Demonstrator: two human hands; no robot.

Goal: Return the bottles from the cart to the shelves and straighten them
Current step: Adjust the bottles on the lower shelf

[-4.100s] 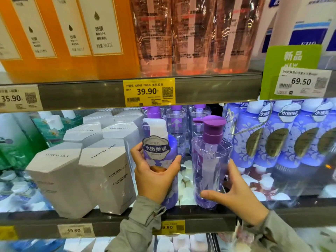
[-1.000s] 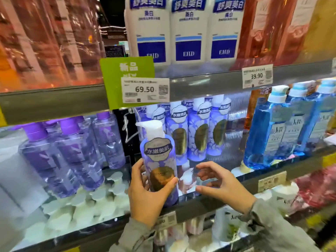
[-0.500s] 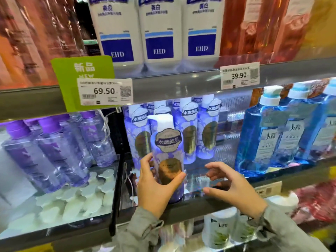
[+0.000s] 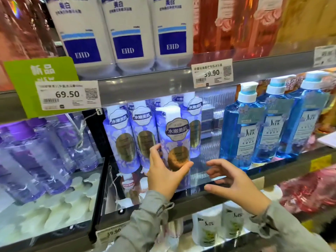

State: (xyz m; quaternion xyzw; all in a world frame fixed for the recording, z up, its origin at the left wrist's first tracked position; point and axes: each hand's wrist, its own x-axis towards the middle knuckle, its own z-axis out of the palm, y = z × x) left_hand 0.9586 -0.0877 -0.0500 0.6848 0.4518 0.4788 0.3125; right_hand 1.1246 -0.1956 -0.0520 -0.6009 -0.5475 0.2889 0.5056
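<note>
Single cam, head-worn, wide-angle; straight lines bow near edges. Looks fwd & a bit down at store shelving (image 4: 287, 170), close enough that left hand (image 4: 163, 176) & right hand (image 4: 234, 180) reach it from low-centre of frame. Upper shelf rail (image 4: 145, 88) crosses upper third, sloping up to rt; EHD bottles (image 4: 127, 33) above it cropped at top.

Green sign (image 4: 39, 73): I see it far left.
69.50 price tag (image 4: 67, 94): overlaps its lower half.
39.90 price tag (image 4: 211, 73): well apart, rightward.
White cord (image 4: 81, 125): hangs below.
</note>
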